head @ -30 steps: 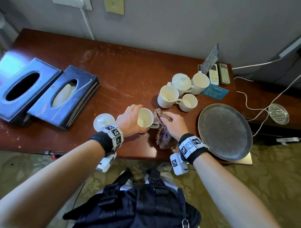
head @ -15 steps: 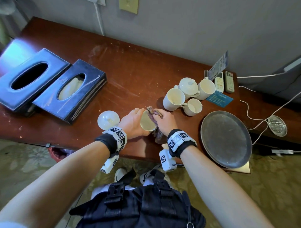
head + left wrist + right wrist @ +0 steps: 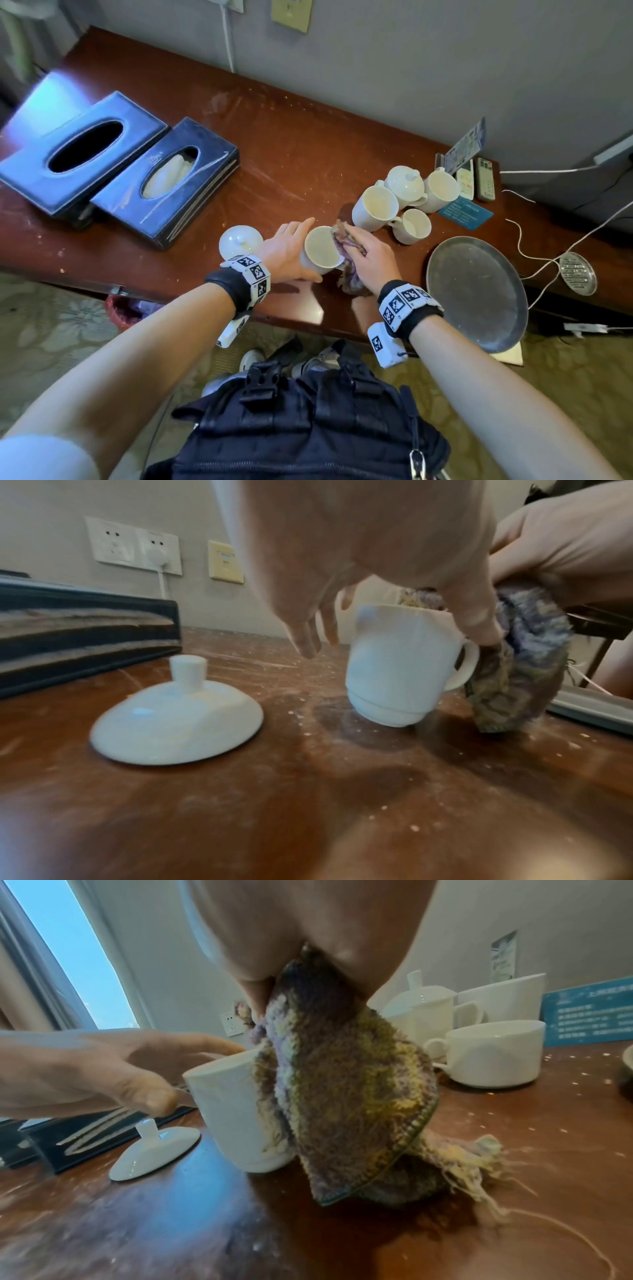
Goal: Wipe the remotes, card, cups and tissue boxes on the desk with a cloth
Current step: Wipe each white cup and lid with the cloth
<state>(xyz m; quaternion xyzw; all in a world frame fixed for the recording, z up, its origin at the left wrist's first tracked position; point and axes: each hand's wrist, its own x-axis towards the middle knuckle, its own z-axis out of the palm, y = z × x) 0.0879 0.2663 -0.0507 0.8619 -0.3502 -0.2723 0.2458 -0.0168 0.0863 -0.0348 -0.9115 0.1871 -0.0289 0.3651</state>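
From the head view, we look down on our two bare arms over a scuffed reddish-brown wooden tabletop [image 3: 291, 144]. Our left hand [image 3: 286, 251] cups a white ceramic mug [image 3: 320, 248], its fingers straight along the far side and the thumb along the near. Our right hand [image 3: 368, 255] bunches a mottled purple-and-yellow knitted cloth [image 3: 346, 270] against the mug's rim and right side. A white domed lid [image 3: 239, 241] lies just left. Four more white cups [image 3: 375, 207] cluster beyond, then a blue card [image 3: 466, 212] and two pale remotes [image 3: 484, 178] by the wall. Two dark blue tissue boxes [image 3: 164, 181] sit well apart at far left.

From the left wrist view, the mug [image 3: 397, 664] looks tipped, its base barely meeting the tabletop, and the fingers [image 3: 304, 637] hang relaxed and slightly apart beside it; we cannot tell how firmly they press.

From the right wrist view, the cloth [image 3: 342, 1083] drapes down the mug's wall from our curled fingers, its frayed end trailing on the wood.

We judge that a good wipe needs the left hand to steady the mug more firmly while the cloth turns around rim and handle. The handle and our right fingertips are hidden by cloth, and the remotes' buttons are too small to read
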